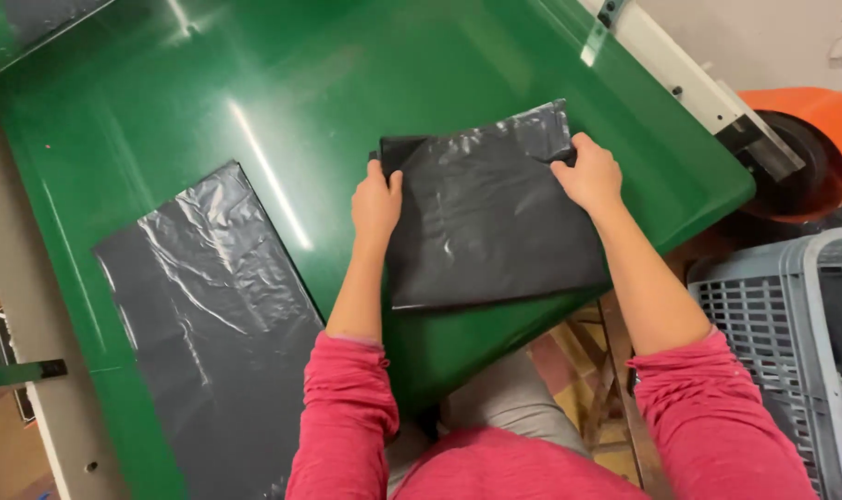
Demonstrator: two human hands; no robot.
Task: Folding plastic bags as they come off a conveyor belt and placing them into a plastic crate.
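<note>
A folded bag (495, 222) is laid on the desk (282, 83), flanked by the left hand (376, 202) and right hand (589, 174). A flat bag (212, 324) is positioned to its left. A crate (791, 324) is located right of the desk.

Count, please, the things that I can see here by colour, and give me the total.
Black: 2, the folded plastic bag gripped by the left hand and the right hand, and the flat plastic bag lying at the left.
Green: 1, the table.
Grey: 1, the crate.
Orange: 1, the roll.
Total: 5.
</note>
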